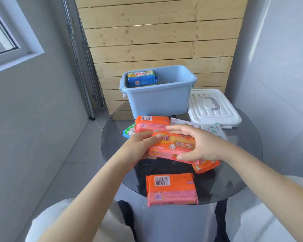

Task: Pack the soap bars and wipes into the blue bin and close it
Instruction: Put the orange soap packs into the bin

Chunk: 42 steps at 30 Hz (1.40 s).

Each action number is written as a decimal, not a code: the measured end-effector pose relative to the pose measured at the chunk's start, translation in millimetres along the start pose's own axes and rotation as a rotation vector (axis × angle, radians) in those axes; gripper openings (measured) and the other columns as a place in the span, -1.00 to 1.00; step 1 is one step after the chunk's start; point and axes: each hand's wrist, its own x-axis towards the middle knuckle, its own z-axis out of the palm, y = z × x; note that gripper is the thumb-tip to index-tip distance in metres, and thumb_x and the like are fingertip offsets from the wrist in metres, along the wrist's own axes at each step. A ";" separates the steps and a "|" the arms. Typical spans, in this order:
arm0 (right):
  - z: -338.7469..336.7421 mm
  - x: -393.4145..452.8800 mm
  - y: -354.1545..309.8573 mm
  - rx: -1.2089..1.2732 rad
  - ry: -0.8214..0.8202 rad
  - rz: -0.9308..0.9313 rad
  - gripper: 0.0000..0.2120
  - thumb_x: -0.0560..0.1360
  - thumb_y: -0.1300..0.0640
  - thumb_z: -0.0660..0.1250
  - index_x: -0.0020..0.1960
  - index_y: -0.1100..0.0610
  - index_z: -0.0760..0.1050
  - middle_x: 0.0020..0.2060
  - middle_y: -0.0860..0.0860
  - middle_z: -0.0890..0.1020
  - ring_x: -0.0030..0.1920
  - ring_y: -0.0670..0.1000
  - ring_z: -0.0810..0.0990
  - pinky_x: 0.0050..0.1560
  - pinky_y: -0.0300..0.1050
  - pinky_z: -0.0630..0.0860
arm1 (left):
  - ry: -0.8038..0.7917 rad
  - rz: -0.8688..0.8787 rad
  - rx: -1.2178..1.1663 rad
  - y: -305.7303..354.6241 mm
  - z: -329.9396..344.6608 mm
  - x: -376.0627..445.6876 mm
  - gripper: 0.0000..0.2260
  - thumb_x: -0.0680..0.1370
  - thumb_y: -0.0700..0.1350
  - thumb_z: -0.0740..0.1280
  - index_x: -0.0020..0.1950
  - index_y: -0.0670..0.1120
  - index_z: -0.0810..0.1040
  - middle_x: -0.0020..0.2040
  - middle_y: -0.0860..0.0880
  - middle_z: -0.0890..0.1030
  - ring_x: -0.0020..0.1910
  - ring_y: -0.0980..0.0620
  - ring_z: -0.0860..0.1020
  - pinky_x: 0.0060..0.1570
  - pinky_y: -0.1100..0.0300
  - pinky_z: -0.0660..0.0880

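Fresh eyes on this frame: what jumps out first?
Both hands, left hand and right hand, hold an orange soap pack over the middle of the round glass table. Behind it stands the open blue bin, one blue-and-yellow pack already inside at its left end, with the white lid lying to its right. Another orange pack sits at the near table edge.

"NEW" on the held orange soap pack (pixel 173 145); other print unreadable.
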 end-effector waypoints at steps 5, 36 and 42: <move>21.1 -29.7 -2.6 0.066 0.200 0.047 -0.24 0.12 -0.26 0.48 0.29 -0.25 0.35 0.15 -0.31 0.51 0.10 -0.32 0.53 0.17 -0.25 0.48 | 0.117 -0.005 -0.158 -18.6 5.0 -42.6 -0.72 0.51 0.00 0.32 0.13 -0.14 0.58 -0.05 -0.08 0.71 -0.18 0.04 0.68 -0.30 0.23 0.59; 80.7 -72.8 14.5 0.384 0.275 0.225 -0.84 0.41 -0.04 0.41 -0.01 -0.18 0.57 -0.05 -0.24 0.69 0.00 -0.22 0.64 0.18 -0.08 0.54 | 0.442 -0.064 -0.017 -56.4 44.4 -76.9 -0.77 0.50 0.08 0.33 0.05 -0.01 0.57 -0.21 0.11 0.64 -0.35 0.17 0.64 -0.61 0.46 0.40; 47.1 -41.5 -5.9 0.462 0.339 0.130 -0.84 0.44 0.08 0.40 -0.05 -0.17 0.58 -0.04 -0.14 0.71 0.02 -0.15 0.65 0.23 -0.03 0.51 | 0.465 0.063 -0.066 -20.5 27.7 -51.9 -0.71 0.47 0.02 0.39 0.11 -0.11 0.64 -0.10 -0.01 0.71 -0.18 0.05 0.68 -0.29 0.25 0.58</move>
